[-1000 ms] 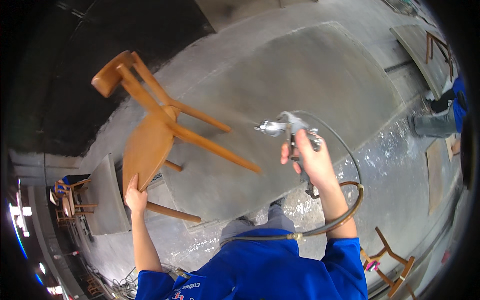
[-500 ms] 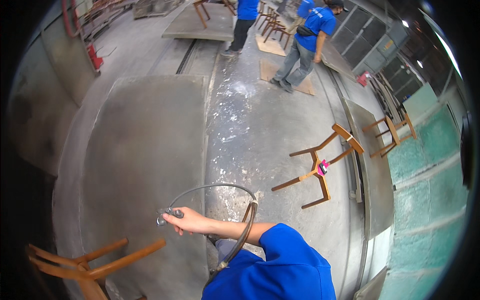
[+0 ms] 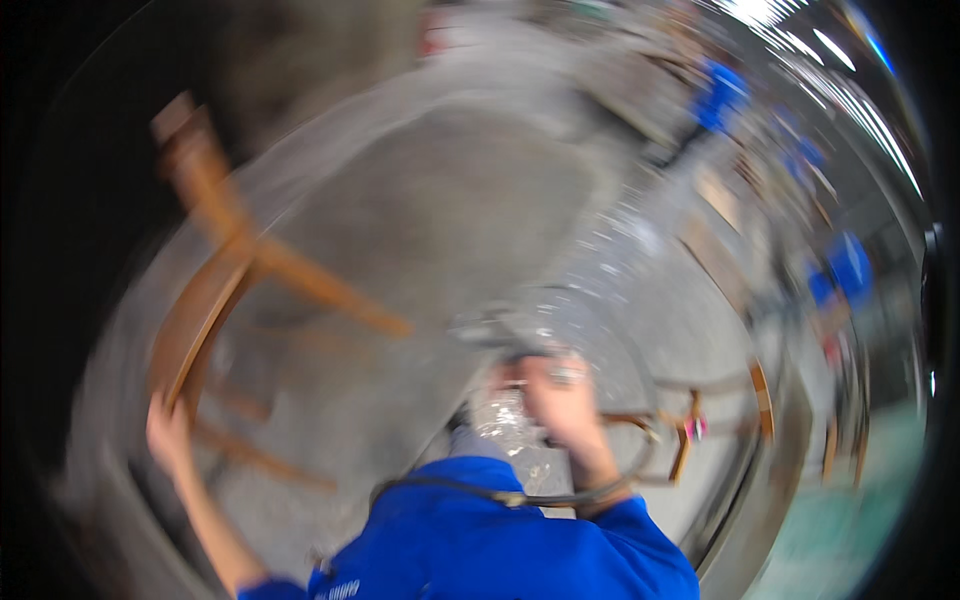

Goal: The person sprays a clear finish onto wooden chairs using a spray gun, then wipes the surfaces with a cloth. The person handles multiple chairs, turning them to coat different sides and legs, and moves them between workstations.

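Within hands (image 3: 168,432): chair (image 3: 190,322), spray gun (image 3: 492,328)

Around me: one grey concrete floor (image 3: 700,310), blurred, carrying a broad, flat, dark grey panel (image 3: 450,190) ahead of me; white spatters (image 3: 615,245) along the panel's right side; two tan boards (image 3: 718,262), farther right; one brown wooden chair frame (image 3: 683,452), to my right.

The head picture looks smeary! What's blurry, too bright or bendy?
In the head view, the chair and right hand are smeared, probably by movement; in that same view, the ceiling lights glare white at upper right; also in the head view, straight edges bend toward the picture's rim.
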`<state>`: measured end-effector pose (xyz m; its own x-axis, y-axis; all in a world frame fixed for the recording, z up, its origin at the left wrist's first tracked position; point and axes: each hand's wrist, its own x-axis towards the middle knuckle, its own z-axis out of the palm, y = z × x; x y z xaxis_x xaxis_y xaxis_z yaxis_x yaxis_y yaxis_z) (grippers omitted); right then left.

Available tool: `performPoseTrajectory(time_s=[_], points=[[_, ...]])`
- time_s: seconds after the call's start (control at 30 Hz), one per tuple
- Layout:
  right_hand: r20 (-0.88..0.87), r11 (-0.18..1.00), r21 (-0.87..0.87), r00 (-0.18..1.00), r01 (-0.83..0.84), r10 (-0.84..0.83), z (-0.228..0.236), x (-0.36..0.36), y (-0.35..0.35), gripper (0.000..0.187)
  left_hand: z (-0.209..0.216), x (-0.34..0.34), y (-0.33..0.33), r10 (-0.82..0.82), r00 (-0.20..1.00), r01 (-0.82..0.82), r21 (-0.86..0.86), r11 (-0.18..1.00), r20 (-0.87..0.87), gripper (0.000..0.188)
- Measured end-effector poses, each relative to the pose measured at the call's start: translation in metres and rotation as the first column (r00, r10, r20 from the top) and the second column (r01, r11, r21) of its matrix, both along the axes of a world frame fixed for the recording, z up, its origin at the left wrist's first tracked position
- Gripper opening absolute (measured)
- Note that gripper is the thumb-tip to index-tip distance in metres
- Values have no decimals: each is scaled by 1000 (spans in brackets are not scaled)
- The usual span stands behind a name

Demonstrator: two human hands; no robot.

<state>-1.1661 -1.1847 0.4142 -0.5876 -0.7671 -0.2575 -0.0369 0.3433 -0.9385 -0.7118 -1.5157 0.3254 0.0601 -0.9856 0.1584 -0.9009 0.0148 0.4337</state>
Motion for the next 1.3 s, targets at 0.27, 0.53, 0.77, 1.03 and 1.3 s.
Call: performPoseTrajectory(time_s=[0.27,0.53,0.77,1.03,1.3], points=[[-153,899,-438,983,26,-103,-2,66,6,76,-76,-22,-52,-87,967,-46,-500,865,-240,29],[-209,890,-445,978,-94,-1,11,111,-2,75,-133,-60,-25,50,773,-332,-337,881,-632,98],[-8,777,-572,949,-262,315,16,140,-11,89,-201,-66,17,277,539,-261,155,953,-796,28],[-58,898,-440,998,-29,3,-13,138,-23,83,-196,-66,-13,335,570,-293,195,936,-750,25],[-81,910,-371,982,-186,168,-35,154,-39,86,-195,-70,-7,308,561,-268,183,946,-769,27]])
